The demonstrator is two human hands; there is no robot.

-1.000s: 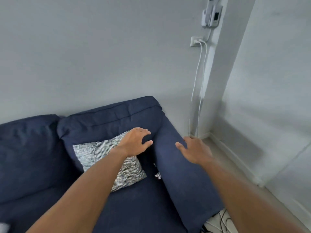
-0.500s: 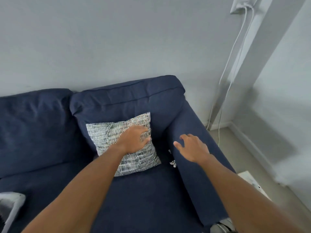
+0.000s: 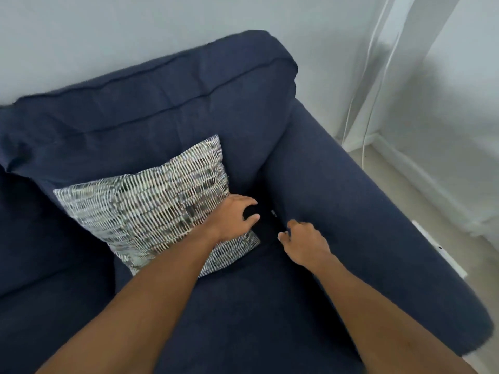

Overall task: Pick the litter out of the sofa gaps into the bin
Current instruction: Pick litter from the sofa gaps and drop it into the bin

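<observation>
Two bare forearms reach in from the bottom edge over the seat cushion (image 3: 243, 314) of a dark blue sofa (image 3: 167, 109). The right hand (image 3: 305, 245) hovers at the inner foot of the armrest (image 3: 364, 211), its fingers (image 3: 293, 225) loosely curled with the thumb apart from them and nothing held between. The left hand (image 3: 233, 218) lies on the right-hand edge of a patterned black-and-white throw pillow (image 3: 151, 209), fingers spread and bent over that edge, thumb jutting toward the dark gap (image 3: 266, 220); whether it grips the pillow or only presses on it cannot be told. Between the two hands, in the gap where the seat meets the armrest, a small pale scrap of litter (image 3: 274, 213) shows, just beside the armrest's inner face and near the right fingertips, touching neither hand; it is too small to tell what it is. The pillow leans against the back cushion (image 3: 189, 85), tilted with one corner up. Farther off, the armrest runs toward the pale wall (image 3: 108, 31). To the right, two thin white cables (image 3: 370, 103) hang down a corner to the light floor (image 3: 391, 184), where a flat white object (image 3: 437, 248) lies just beside the armrest's outer side.
</observation>
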